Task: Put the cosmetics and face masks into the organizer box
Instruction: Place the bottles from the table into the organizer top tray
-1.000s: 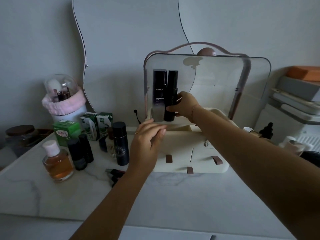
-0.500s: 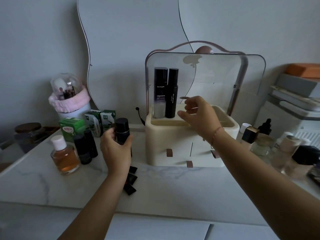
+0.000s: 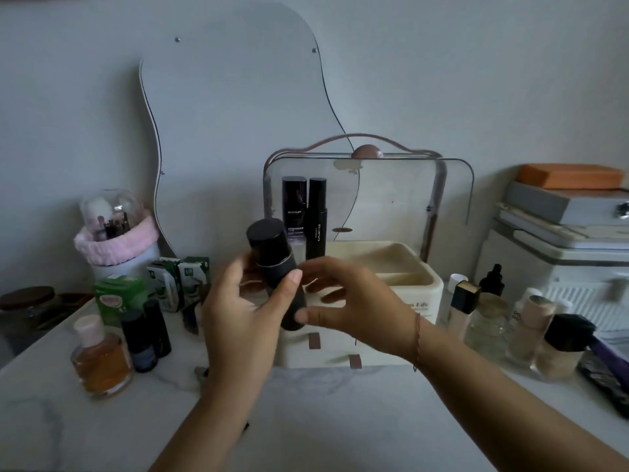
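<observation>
We hold the black bottle (image 3: 276, 277) in front of the organizer box (image 3: 401, 294), above the desk (image 3: 323, 420), tilted with its cap up and to the left. The left hand (image 3: 238, 318) has its grip wrapped round the lower body, thumb across the front. The right hand (image 3: 357, 301) is spread beside the base; we cannot tell whether its thumb touches. We judge the bottle rigid, smooth, probably slippery, and fairly heavy if full, so take hold at mid-body, not the cap. Two tall bottles (image 3: 316, 226) occupy the rear left compartment; these and the raised clear lid (image 3: 391, 199) limit the entry path. An amber bottle (image 3: 102, 362) stands left, and foundation bottles (image 3: 510, 321) crowd the right.
</observation>
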A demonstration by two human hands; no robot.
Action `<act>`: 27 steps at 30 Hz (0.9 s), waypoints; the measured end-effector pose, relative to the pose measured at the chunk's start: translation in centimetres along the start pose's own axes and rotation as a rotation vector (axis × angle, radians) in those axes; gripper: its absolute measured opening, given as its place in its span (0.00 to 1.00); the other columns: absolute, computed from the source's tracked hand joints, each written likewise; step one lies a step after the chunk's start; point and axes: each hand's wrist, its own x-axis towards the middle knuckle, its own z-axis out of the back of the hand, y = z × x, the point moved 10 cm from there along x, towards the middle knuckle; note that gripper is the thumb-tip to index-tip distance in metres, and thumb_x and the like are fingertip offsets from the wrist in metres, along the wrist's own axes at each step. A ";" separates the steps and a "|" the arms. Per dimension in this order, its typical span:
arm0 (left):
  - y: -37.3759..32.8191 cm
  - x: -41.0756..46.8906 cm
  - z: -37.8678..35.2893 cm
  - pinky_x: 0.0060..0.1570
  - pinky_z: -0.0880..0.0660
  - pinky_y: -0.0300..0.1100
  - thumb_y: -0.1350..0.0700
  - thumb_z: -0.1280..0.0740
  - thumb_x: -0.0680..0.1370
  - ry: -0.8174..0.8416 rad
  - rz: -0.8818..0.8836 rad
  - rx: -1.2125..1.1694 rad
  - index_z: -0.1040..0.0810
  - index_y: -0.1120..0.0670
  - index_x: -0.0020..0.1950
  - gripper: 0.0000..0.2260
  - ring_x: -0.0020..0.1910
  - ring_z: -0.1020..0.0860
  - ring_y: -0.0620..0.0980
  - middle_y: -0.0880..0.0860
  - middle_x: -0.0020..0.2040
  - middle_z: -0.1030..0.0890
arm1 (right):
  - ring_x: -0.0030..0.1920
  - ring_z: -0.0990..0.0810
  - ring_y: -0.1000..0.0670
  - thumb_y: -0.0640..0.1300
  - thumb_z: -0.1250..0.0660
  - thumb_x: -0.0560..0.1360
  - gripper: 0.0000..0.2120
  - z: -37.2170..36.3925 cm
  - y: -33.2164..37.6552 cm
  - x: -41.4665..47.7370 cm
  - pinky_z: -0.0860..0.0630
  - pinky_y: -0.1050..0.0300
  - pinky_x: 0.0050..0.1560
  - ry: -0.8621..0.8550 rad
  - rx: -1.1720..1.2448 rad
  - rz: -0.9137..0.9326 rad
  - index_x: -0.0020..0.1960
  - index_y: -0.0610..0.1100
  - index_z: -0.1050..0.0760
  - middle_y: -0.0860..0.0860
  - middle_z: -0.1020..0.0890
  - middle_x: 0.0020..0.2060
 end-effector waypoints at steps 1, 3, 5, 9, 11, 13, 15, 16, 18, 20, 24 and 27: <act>-1.0 0.1 -0.8 0.45 0.28 0.29 0.42 0.29 0.67 0.029 -0.005 -0.026 0.22 0.45 0.56 0.20 0.49 0.22 0.36 0.40 0.49 0.19 | 0.52 0.21 0.59 0.48 0.27 0.69 0.23 0.3 0.4 0.1 0.22 0.65 0.52 -0.016 0.013 0.016 0.63 0.50 0.27 0.58 0.20 0.52; -2.4 0.3 -2.3 0.42 0.29 0.24 0.41 0.30 0.65 0.070 -0.018 -0.057 0.24 0.40 0.56 0.19 0.49 0.23 0.34 0.37 0.49 0.20 | 0.49 0.19 0.57 0.46 0.27 0.70 0.21 1.6 0.6 0.3 0.21 0.64 0.51 -0.089 0.044 0.042 0.61 0.48 0.25 0.56 0.18 0.50; -3.1 0.9 -3.9 0.45 0.28 0.28 0.42 0.30 0.66 0.117 -0.039 -0.065 0.26 0.38 0.56 0.19 0.51 0.23 0.36 0.39 0.51 0.20 | 0.49 0.19 0.57 0.46 0.27 0.70 0.20 3.2 0.1 0.6 0.21 0.64 0.52 -0.152 0.029 0.049 0.61 0.47 0.25 0.53 0.17 0.51; -1.6 1.8 -7.4 0.49 0.32 0.31 0.41 0.35 0.72 0.293 -0.095 0.069 0.25 0.43 0.61 0.18 0.55 0.26 0.36 0.40 0.56 0.22 | 0.48 0.19 0.58 0.47 0.27 0.70 0.18 6.1 -3.9 2.2 0.22 0.63 0.51 -0.284 -0.010 -0.101 0.59 0.48 0.24 0.55 0.17 0.49; 0.0 1.3 -8.5 0.52 0.29 0.32 0.43 0.38 0.74 0.373 -0.140 0.200 0.22 0.47 0.59 0.17 0.54 0.26 0.38 0.42 0.55 0.21 | 0.46 0.19 0.56 0.47 0.27 0.70 0.16 7.7 -7.1 3.2 0.22 0.61 0.49 -0.386 0.049 -0.229 0.56 0.47 0.24 0.54 0.18 0.46; 1.1 0.5 -9.2 0.57 0.26 0.47 0.47 0.36 0.75 0.418 -0.206 0.279 0.18 0.50 0.54 0.13 0.50 0.22 0.42 0.44 0.50 0.18 | 0.46 0.19 0.51 0.46 0.26 0.69 0.16 8.5 -10.2 4.4 0.20 0.54 0.50 -0.437 0.099 -0.360 0.55 0.45 0.23 0.51 0.18 0.45; 1.7 0.0 -9.2 0.57 0.27 0.54 0.49 0.33 0.75 0.417 -0.265 0.330 0.17 0.50 0.52 0.10 0.48 0.22 0.45 0.44 0.47 0.17 | 0.49 0.18 0.45 0.44 0.25 0.68 0.18 8.3 -12.6 5.7 0.21 0.47 0.54 -0.417 0.145 -0.460 0.56 0.42 0.23 0.47 0.18 0.47; 2.0 -0.1 -9.1 0.56 0.28 0.54 0.49 0.33 0.76 0.411 -0.271 0.337 0.17 0.50 0.52 0.10 0.49 0.22 0.46 0.44 0.48 0.17 | 0.51 0.18 0.44 0.43 0.25 0.68 0.19 8.0 -13.4 6.3 0.21 0.46 0.55 -0.398 0.157 -0.496 0.56 0.41 0.23 0.45 0.17 0.48; 2.2 0.0 -8.9 0.57 0.29 0.52 0.46 0.36 0.76 0.406 -0.276 0.336 0.17 0.49 0.53 0.12 0.50 0.22 0.46 0.44 0.49 0.17 | 0.52 0.19 0.42 0.42 0.25 0.67 0.20 7.2 -14.3 7.7 0.22 0.45 0.56 -0.355 0.142 -0.539 0.57 0.39 0.23 0.43 0.18 0.51; 2.2 -0.1 -8.9 0.58 0.30 0.51 0.45 0.37 0.76 0.412 -0.288 0.341 0.17 0.49 0.54 0.14 0.51 0.22 0.47 0.44 0.50 0.17 | 0.53 0.19 0.42 0.42 0.25 0.67 0.19 6.3 -14.6 8.7 0.22 0.45 0.56 -0.313 0.101 -0.551 0.57 0.38 0.23 0.41 0.18 0.52; 2.3 -0.2 -9.0 0.58 0.30 0.51 0.42 0.41 0.76 0.431 -0.290 0.341 0.17 0.50 0.54 0.18 0.51 0.22 0.47 0.45 0.50 0.17 | 0.53 0.19 0.41 0.41 0.25 0.67 0.18 5.6 -14.8 9.7 0.22 0.45 0.56 -0.291 0.044 -0.554 0.55 0.37 0.24 0.40 0.18 0.52; 2.3 -0.2 -8.9 0.58 0.30 0.52 0.44 0.37 0.77 0.423 -0.282 0.342 0.18 0.50 0.54 0.15 0.52 0.23 0.47 0.46 0.50 0.17 | 0.54 0.20 0.42 0.43 0.26 0.69 0.21 5.2 -13.9 9.4 0.23 0.52 0.55 -0.224 -0.095 -0.568 0.58 0.37 0.26 0.41 0.19 0.54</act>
